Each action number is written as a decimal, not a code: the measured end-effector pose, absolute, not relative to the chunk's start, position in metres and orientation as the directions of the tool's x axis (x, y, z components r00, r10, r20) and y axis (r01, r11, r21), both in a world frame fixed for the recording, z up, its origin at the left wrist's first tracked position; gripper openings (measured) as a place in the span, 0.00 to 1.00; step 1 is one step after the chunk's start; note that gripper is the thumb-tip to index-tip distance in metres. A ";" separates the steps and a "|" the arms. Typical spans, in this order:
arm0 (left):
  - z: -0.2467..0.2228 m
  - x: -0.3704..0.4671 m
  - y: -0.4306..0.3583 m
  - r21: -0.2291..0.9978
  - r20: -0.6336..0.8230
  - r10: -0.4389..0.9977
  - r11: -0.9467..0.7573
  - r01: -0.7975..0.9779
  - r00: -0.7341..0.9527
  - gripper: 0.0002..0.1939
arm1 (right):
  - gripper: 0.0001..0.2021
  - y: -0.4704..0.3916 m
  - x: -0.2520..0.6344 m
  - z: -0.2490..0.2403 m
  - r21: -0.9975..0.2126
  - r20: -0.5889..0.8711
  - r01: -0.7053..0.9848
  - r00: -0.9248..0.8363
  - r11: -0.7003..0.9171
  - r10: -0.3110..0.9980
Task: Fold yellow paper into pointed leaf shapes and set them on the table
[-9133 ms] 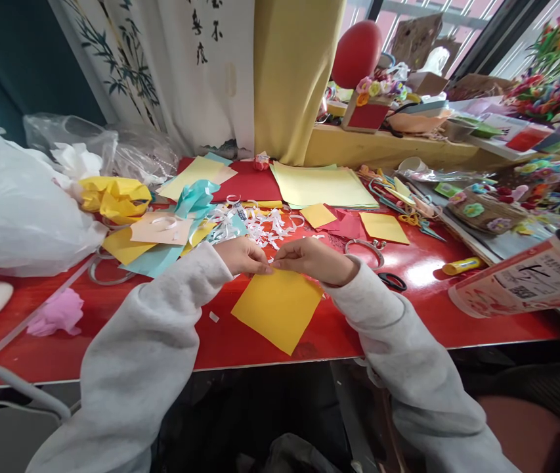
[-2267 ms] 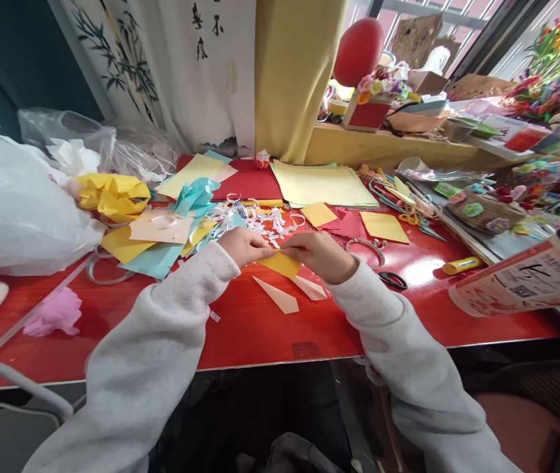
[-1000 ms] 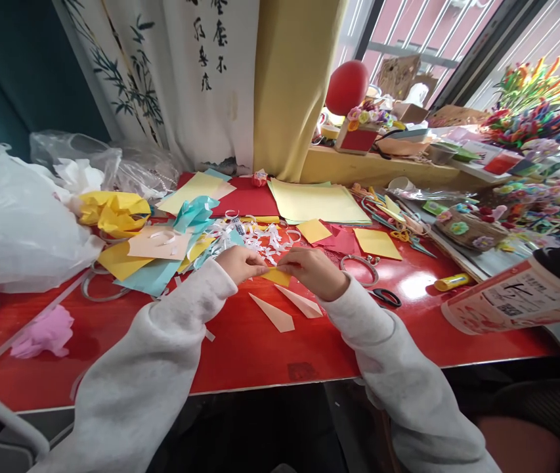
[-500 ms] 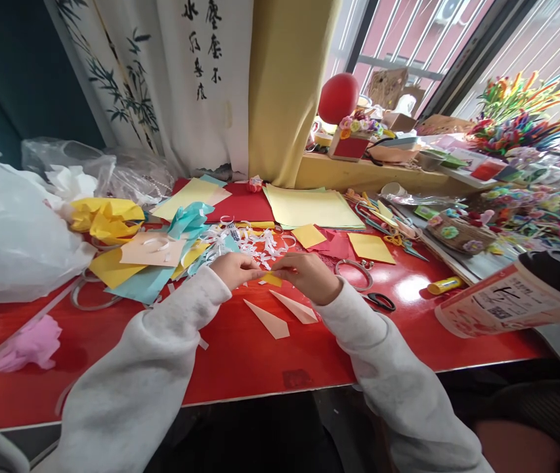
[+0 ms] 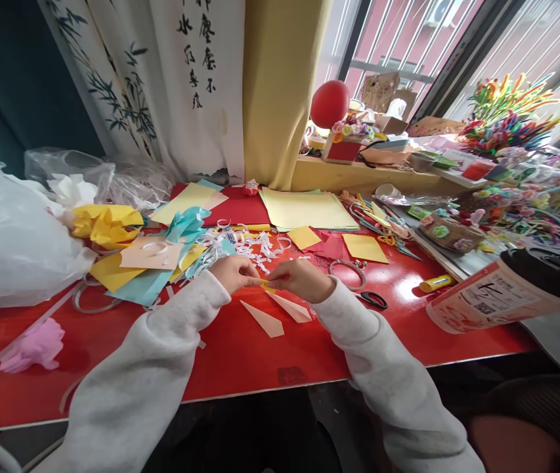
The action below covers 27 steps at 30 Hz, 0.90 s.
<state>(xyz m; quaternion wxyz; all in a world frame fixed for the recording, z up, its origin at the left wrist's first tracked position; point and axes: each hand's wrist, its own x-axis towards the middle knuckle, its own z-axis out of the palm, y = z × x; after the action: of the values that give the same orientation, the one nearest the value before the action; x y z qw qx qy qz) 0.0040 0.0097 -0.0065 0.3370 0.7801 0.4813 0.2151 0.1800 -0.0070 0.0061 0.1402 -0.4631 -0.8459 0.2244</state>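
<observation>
A small piece of yellow paper [image 5: 266, 287] is pinched between my two hands, mostly covered by the fingers. My left hand [image 5: 233, 272] is closed on its left end, thumb and forefinger pressed together. On the other side my right hand [image 5: 301, 278] pinches it too, and the fingertips of both hands nearly meet. Just below lie two pointed, folded peach paper pieces, one on the left [image 5: 264, 319] and one on the right [image 5: 289, 307], flat on the red table [image 5: 240, 368]. White paper scraps [image 5: 255, 244] are heaped behind my hands.
Black-handled scissors [image 5: 374, 300] and a metal ring [image 5: 348, 274] lie right of my hands. A paper cup [image 5: 496, 299] with a black lid stands near the right edge. Coloured sheets [image 5: 309, 209] lie at the back; a white plastic bag [image 5: 18, 236] and pink crumpled paper [image 5: 36, 345] are leftward.
The view has shifted slightly. The yellow paper shows less between my fingers and looks narrower now. Both hands stay close together above the peach pieces.
</observation>
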 end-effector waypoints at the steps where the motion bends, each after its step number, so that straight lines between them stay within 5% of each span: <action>1: -0.005 0.004 0.010 0.734 0.007 0.892 -0.312 0.604 0.453 0.12 | 0.08 -0.006 0.180 0.007 -0.506 0.038 0.721 -0.529 0.473 0.848; 5: 0.008 -0.003 0.012 0.744 0.090 0.901 -0.344 0.573 0.424 0.20 | 0.07 -0.001 0.193 0.017 -0.506 0.102 0.735 -0.469 0.452 0.877; 9: 0.023 -0.006 0.010 0.668 0.248 0.916 -0.398 0.628 0.316 0.24 | 0.10 -0.008 0.238 0.035 -0.661 0.312 0.654 -0.205 0.367 0.928; 14: 0.025 0.048 0.001 0.269 -0.030 0.813 -0.553 0.788 0.581 0.17 | 0.11 -0.043 0.295 0.034 -0.838 0.429 0.451 0.197 0.307 0.882; 18: 0.015 0.122 0.011 0.231 -0.160 0.654 -0.704 0.672 0.740 0.12 | 0.09 -0.057 0.319 0.014 -0.891 0.394 0.352 0.283 0.288 0.874; 22: 0.006 0.172 0.028 0.195 -0.122 0.615 -0.755 0.626 0.779 0.20 | 0.09 -0.049 0.337 -0.006 -0.881 0.458 0.289 0.329 0.373 0.826; 27: -0.005 0.193 0.043 0.248 -0.090 0.589 -0.768 0.590 0.803 0.11 | 0.08 -0.029 0.341 -0.021 -0.781 0.622 0.369 0.523 0.503 0.583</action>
<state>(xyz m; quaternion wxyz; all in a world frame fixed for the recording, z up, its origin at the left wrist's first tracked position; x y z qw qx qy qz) 0.1931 0.0426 -0.0047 0.1330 0.9402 0.3135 -0.0035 0.3408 -0.0286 -0.0214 0.7201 -0.4928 -0.4828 0.0741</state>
